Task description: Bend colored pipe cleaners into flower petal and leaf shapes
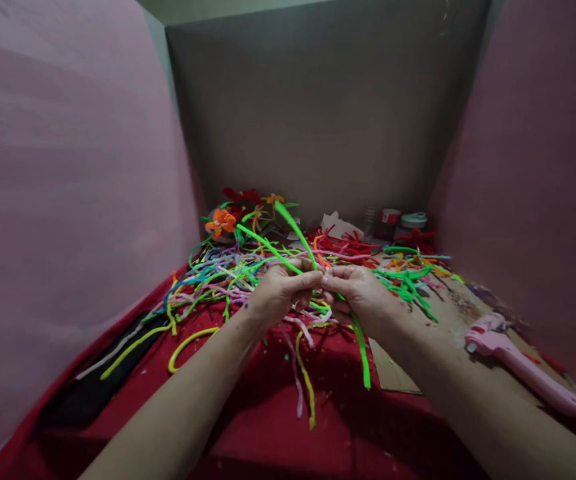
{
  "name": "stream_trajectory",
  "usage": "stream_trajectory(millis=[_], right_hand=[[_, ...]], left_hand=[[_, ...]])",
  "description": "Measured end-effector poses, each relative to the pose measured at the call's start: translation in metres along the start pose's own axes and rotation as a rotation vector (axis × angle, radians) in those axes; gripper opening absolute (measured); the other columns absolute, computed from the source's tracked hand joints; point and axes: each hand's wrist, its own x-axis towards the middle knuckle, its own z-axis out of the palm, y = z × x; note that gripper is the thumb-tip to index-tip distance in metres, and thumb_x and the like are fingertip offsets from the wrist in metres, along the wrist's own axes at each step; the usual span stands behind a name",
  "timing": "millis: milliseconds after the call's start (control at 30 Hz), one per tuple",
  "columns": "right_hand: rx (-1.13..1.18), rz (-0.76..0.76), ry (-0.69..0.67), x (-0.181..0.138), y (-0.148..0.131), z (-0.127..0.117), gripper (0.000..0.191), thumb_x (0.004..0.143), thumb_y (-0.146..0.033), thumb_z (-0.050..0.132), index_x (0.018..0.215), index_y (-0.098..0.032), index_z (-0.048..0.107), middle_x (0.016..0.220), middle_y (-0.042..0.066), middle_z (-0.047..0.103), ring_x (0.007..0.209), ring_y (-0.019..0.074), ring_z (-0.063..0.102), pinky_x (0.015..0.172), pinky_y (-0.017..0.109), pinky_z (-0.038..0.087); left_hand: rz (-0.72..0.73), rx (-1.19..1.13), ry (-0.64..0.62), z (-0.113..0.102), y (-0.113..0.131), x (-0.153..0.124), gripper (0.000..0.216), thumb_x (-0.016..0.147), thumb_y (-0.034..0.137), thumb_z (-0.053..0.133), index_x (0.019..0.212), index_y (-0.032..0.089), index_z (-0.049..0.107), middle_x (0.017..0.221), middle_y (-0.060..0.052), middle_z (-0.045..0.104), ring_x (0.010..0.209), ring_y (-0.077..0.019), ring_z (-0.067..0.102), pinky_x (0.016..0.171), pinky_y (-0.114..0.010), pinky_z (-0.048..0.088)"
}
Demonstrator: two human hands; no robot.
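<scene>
Both my hands meet in the middle of the view, fingertips pinched close together. Between the thumb and fingers of my left hand (pixel 288 287) is a bright green pipe cleaner (pixel 268 248), its free end pointing up and left. My right hand (pixel 351 288) is closed on green pipe cleaner too; one end (pixel 362 353) hangs down below the palm. A second, thicker green length (pixel 295 228) rises from between the fingertips. Where the green pieces join is hidden by my fingers. Under the hands lies a tangled pile of colourful pipe cleaners (pixel 218 273).
A pink glue gun (pixel 518 367) lies at right on a cardboard sheet (pixel 461 307). Orange pipe-cleaner flowers (pixel 221 222) stand at the back left. Behind are red pipe cleaners (pixel 343 248) and a lidded jar (pixel 412 225). A red cloth (pixel 248 400) covers the table; pink walls flank it.
</scene>
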Motion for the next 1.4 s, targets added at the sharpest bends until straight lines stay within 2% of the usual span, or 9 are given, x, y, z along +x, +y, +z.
stream_trajectory(millis=[67,233,367,467,700,967,1067,1233,1400], right_hand=[[0.036,0.007,-0.021,-0.001,0.001,0.001,0.025,0.067,-0.031,0.068,0.06,-0.014,0.051,0.046,-0.006,0.047,0.03,0.0011,0.027,0.027,0.014,0.023],[0.04,0.097,-0.096,-0.005,0.005,0.005,0.016,0.068,-0.025,0.066,0.065,-0.012,0.058,0.051,0.001,0.059,0.037,0.01,0.052,0.04,0.025,0.048],[0.089,0.196,-0.099,-0.007,0.01,0.002,0.003,0.067,-0.012,0.059,0.069,-0.01,0.058,0.059,0.007,0.065,0.047,0.0153,0.061,0.051,0.031,0.053],[0.09,0.271,-0.086,-0.007,0.015,0.0,0.01,0.066,-0.007,0.055,0.076,-0.009,0.058,0.064,0.009,0.067,0.051,0.0163,0.064,0.057,0.032,0.053],[-0.029,0.183,-0.119,-0.006,0.024,0.006,0.018,0.068,-0.008,0.043,0.08,-0.016,0.054,0.053,0.002,0.065,0.049,0.0146,0.062,0.054,0.027,0.049],[-0.093,0.278,-0.012,-0.011,0.029,0.015,0.007,0.065,-0.013,0.048,0.07,-0.017,0.047,0.05,0.001,0.062,0.04,0.0113,0.056,0.045,0.023,0.047],[-0.091,0.28,0.049,-0.012,0.031,0.018,0.008,0.063,-0.011,0.044,0.067,-0.017,0.046,0.047,-0.003,0.056,0.034,0.0074,0.046,0.036,0.019,0.038],[0.042,0.325,-0.006,-0.016,0.036,0.017,0.017,0.054,-0.005,0.043,0.066,-0.017,0.046,0.051,-0.006,0.048,0.033,0.0023,0.028,0.033,0.015,0.015],[0.063,0.253,0.071,-0.023,0.036,0.022,0.011,0.068,-0.022,0.055,0.067,-0.017,0.045,0.049,-0.008,0.041,0.033,0.0012,0.019,0.034,0.016,0.009]], left_hand=[[0.016,0.077,0.056,0.0,0.0,0.0,0.021,0.072,0.033,0.062,0.068,0.014,0.053,0.048,0.005,0.05,0.036,-0.0035,0.041,0.036,-0.015,0.028],[0.013,0.317,0.148,-0.004,0.008,0.001,0.025,0.074,0.033,0.059,0.061,0.014,0.051,0.046,0.004,0.052,0.035,-0.0057,0.045,0.033,-0.016,0.029],[0.028,0.443,0.203,-0.009,0.012,0.004,0.023,0.074,0.03,0.058,0.06,0.015,0.049,0.042,0.005,0.05,0.034,-0.0068,0.045,0.032,-0.016,0.03],[0.004,0.464,0.25,-0.013,0.011,0.006,0.021,0.075,0.031,0.057,0.062,0.014,0.051,0.04,0.004,0.05,0.032,-0.0068,0.044,0.032,-0.016,0.031],[-0.029,0.323,0.194,-0.016,0.005,0.006,0.019,0.074,0.032,0.058,0.069,0.016,0.049,0.042,0.005,0.054,0.029,-0.0082,0.045,0.031,-0.018,0.035],[-0.025,0.334,0.188,-0.009,0.002,0.006,0.017,0.076,0.028,0.055,0.067,0.017,0.045,0.037,0.007,0.048,0.027,-0.0061,0.039,0.029,-0.016,0.03],[-0.002,0.316,0.179,-0.008,0.001,0.006,0.018,0.077,0.028,0.054,0.066,0.017,0.045,0.037,0.006,0.049,0.027,-0.006,0.039,0.029,-0.016,0.029],[0.049,0.36,0.259,-0.015,0.001,0.007,0.017,0.076,0.027,0.055,0.065,0.017,0.047,0.036,0.007,0.049,0.024,-0.0056,0.038,0.028,-0.016,0.027],[0.087,0.359,0.313,-0.026,0.001,0.011,0.016,0.076,0.024,0.055,0.064,0.016,0.047,0.034,0.007,0.049,0.024,-0.0068,0.04,0.028,-0.016,0.029]])
